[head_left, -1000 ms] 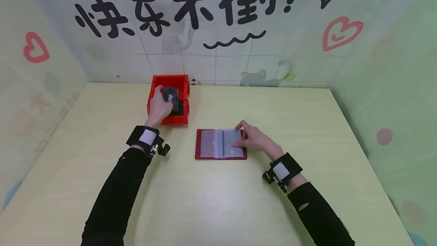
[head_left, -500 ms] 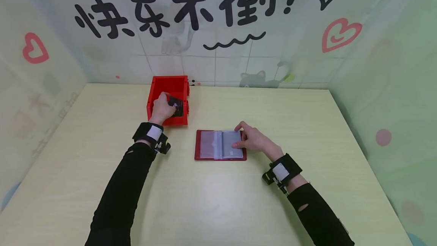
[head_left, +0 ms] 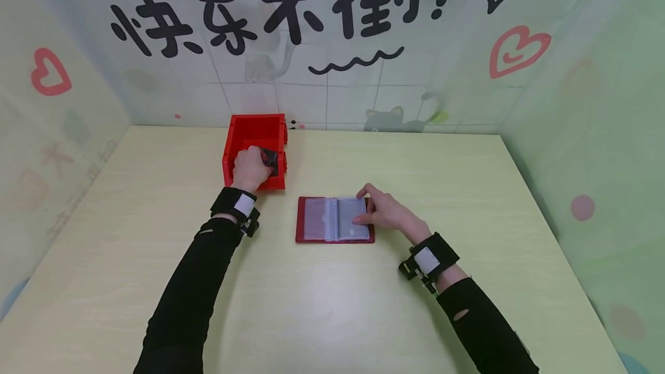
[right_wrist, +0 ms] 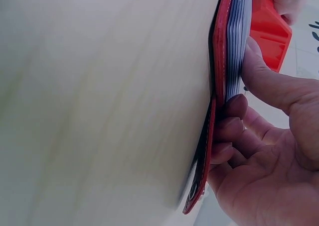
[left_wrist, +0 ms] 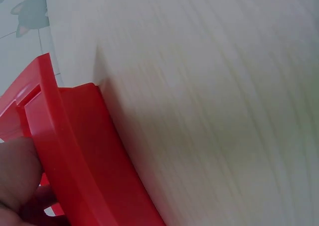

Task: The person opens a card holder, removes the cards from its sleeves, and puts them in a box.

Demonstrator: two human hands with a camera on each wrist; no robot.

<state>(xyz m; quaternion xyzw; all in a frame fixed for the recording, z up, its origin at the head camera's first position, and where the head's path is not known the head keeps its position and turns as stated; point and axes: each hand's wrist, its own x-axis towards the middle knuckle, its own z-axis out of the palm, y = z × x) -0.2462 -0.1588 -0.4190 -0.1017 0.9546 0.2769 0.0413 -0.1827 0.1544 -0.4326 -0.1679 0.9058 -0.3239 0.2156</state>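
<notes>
A small red card holder [head_left: 301, 221] lies spread flat on the table, clear plastic sleeves [head_left: 353, 218] facing up. My right hand [head_left: 387, 209] holds its right side: the right wrist view has the thumb [right_wrist: 266, 81] on top of the stacked sleeves and curled fingers [right_wrist: 232, 129] at the page edges and the strap [right_wrist: 204, 161]. Inside a red plastic bin [head_left: 260, 126], my left hand [head_left: 250, 169] reaches down near the front. Dark cards [head_left: 271, 161] show just right of it; its fingertips are hidden, so whether it pinches one cannot be told.
The bin stands at the back of the pale wooden table [head_left: 322, 305], left of the card holder, its wall [left_wrist: 94, 151] close beside the left wrist. A printed cloth backdrop [head_left: 322, 97] encloses the table at the back and both sides.
My left hand has lowered deeper into the bin; the dark card that showed raised in its fingers a second ago now sits lower, mostly behind the hand. My right hand and the card holder stay put.
</notes>
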